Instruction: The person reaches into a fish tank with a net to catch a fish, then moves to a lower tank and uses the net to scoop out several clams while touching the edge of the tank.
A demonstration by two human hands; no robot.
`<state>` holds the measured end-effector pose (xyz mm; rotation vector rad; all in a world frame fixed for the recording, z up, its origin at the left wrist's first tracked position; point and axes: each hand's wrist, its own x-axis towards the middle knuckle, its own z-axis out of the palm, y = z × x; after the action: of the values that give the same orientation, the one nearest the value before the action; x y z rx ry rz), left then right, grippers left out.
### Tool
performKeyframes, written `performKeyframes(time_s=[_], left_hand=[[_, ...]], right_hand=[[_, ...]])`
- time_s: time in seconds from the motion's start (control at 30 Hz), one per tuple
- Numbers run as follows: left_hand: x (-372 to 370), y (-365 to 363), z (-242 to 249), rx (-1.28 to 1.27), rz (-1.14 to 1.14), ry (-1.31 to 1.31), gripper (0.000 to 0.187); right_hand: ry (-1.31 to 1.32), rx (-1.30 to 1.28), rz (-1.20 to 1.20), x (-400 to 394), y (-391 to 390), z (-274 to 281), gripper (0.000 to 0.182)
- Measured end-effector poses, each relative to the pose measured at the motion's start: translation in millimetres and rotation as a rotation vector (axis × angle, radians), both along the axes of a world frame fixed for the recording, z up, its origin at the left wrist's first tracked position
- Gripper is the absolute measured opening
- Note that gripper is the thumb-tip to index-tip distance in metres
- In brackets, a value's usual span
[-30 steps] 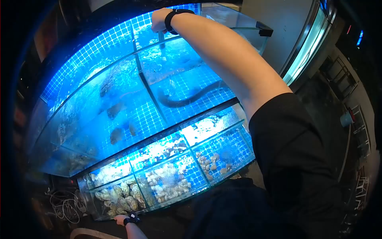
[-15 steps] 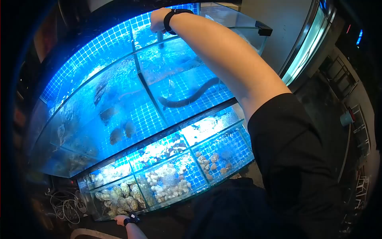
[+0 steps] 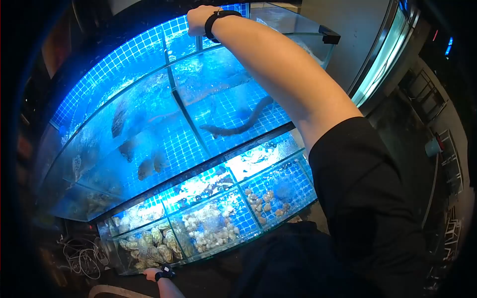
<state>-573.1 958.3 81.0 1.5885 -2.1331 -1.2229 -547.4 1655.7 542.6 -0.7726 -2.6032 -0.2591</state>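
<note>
Nearest, the left hand (image 3: 151, 273) rests on the lower front edge of the shellfish tank (image 3: 149, 258), fingers curled over the rim; it has not shifted over the last second. In the compartments just behind it the oysters (image 3: 151, 247) and clams (image 3: 211, 229) lie as before. Further back, in the upper tank (image 3: 124, 99), the eel (image 3: 238, 124) has straightened and slid toward the right of its compartment, and the dark fish (image 3: 119, 123) left of the divider (image 3: 186, 116) have drifted. Farthest, the right hand (image 3: 198, 19) has risen slightly at the back rim, closed around a thin upright rod (image 3: 198, 43) that dips into the water, so the stirring there seems to be easing
</note>
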Motion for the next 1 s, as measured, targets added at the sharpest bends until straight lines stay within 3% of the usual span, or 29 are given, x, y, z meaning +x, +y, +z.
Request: performKeyframes(time_s=[0.27,0.57,0.67,0.77,0.83,1.0], left_hand=[[-5,-8,-11,-0.015,-0.016,-0.002,0.062],[-4,-7,-9,-0.054,-0.059,-0.034,0.061],[-3,-3,-4,-0.017,-0.017,-0.011,0.060],[-4,-2,-4,-0.007,0.022,0.007,0.060],[-7,-9,-10,-0.011,-0.001,-0.022,0.060],[-6,-6,-12,-0.033,0.025,0.027,0.062]], right_hand=[[-0.062,-0.040,-0.025,4,-4,5,0.030],[-0.100,0.133,-0.023,7,-5,6,0.027],[0.050,-0.084,0.076,11,-4,7,0.026],[-0.048,0.148,-0.006,-3,0,-1,0.025],[-0.114,0.012,0.050,-4,0,0,0.024],[-0.123,0.002,0.081,-6,-1,0,0.025]])
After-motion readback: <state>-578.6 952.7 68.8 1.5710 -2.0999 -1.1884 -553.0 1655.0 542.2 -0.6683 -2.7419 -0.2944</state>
